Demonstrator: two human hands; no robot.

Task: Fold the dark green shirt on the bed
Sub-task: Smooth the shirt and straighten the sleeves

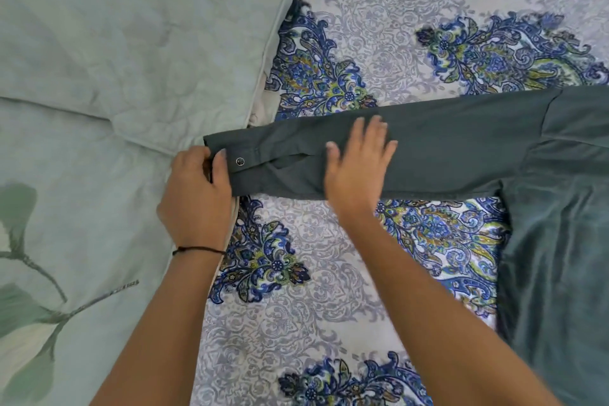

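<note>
Dark green long-sleeved fabric shirt [557, 241]: it lies on the bed, with its body at the right edge and lower right of the frame, partly cut off. One sleeve [445, 148] runs flat from the body leftward across the centre of the frame and ends at the cuff [253, 175], centre left. A round metal snap button [240, 161] sits on the cuff, facing up.

Left hand [194, 194], centre left: I grip the end of the cuff. My thumb [220, 168] lies on top of the cuff, just left of the snap button. The other fingers curl round the cuff edge, and their tips are hidden. A thin black cord bracelet [197, 250] circles this wrist.

Right hand [357, 165], centre of the frame: my palm rests flat on the sleeve, to the right of the cuff. The fingers [375, 132] are straight and slightly spread. They point toward the top of the frame and grasp nothing. Their outline is slightly blurred.

Between my two hands, the buttoned cuff section lies uncovered.

Support surfaces: a white bedsheet with blue and green paisley print [329, 290] shows above and below the sleeve. A pale green quilted comforter with leaf print [82, 76] fills the left of the frame. The cuff end and my left hand meet its edge.
</note>
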